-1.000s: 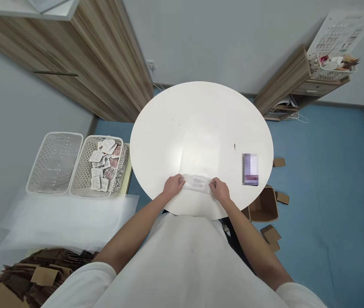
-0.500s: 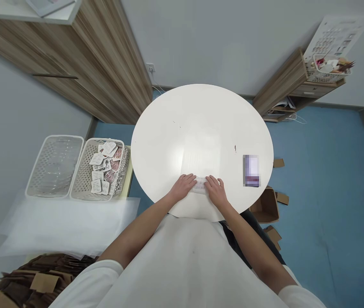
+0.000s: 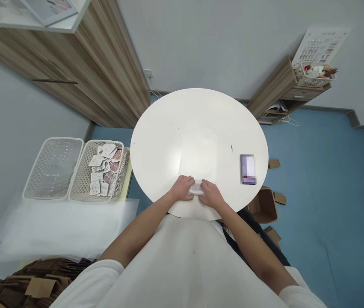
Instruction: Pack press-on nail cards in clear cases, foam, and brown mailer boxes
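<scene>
Blue floor around a round white table; tall wood cabinet beyond its L side, small wood unit beyond its R side. On the unit: 1 small white basket w/ mixed items.

L of the table, nearer the person: stacked clear sheets, w/ a brown pile below them in view. Past the sheets, 2 white baskets side by side: L basket w/ clear plastic pcs, R basket w/ printed packs.

Open cardboard box on the floor by the table's R edge. Purple item on the table near that edge, pixelated, can't ID.

Whitish packet at the table's near edge, btwn the 2 hands. L hand: fingers together, bent, clamped on its L end. R hand: same grip, R end.
</scene>
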`<state>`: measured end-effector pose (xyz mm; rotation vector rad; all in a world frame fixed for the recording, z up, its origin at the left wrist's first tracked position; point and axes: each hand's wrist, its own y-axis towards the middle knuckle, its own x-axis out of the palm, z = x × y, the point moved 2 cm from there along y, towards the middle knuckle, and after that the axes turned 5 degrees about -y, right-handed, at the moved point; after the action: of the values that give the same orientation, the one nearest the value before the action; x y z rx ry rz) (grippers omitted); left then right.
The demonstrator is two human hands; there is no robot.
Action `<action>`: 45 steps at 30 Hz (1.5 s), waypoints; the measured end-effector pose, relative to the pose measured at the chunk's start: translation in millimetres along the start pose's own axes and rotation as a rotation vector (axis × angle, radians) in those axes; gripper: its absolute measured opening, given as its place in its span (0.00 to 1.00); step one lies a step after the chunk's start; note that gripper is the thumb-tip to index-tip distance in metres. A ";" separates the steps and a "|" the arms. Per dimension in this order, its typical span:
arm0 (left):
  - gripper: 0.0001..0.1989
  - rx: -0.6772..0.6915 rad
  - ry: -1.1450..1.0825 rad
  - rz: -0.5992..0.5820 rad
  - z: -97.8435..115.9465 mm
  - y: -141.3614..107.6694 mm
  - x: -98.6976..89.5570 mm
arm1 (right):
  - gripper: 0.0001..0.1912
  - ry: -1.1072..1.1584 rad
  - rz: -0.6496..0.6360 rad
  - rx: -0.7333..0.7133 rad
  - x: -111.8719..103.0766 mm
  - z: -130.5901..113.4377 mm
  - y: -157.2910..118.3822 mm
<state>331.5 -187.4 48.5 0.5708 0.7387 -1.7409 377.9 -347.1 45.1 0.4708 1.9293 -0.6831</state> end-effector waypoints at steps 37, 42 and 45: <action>0.13 -0.719 -0.446 0.236 -55.6 -45.8 -5.3 | 0.14 0.281 -0.182 0.236 -6.5 8.9 55.5; 0.12 -0.795 -0.444 0.328 -64.1 -62.0 -0.6 | 0.16 0.277 -0.185 0.190 -0.8 -5.5 61.4; 0.11 -0.828 -0.453 0.365 -66.5 -71.1 1.2 | 0.18 0.313 -0.189 0.187 0.7 -11.3 64.1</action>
<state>263.6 -125.9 15.6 -0.2433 0.8730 -1.0307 407.8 -290.8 32.0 0.5417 2.2344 -0.9646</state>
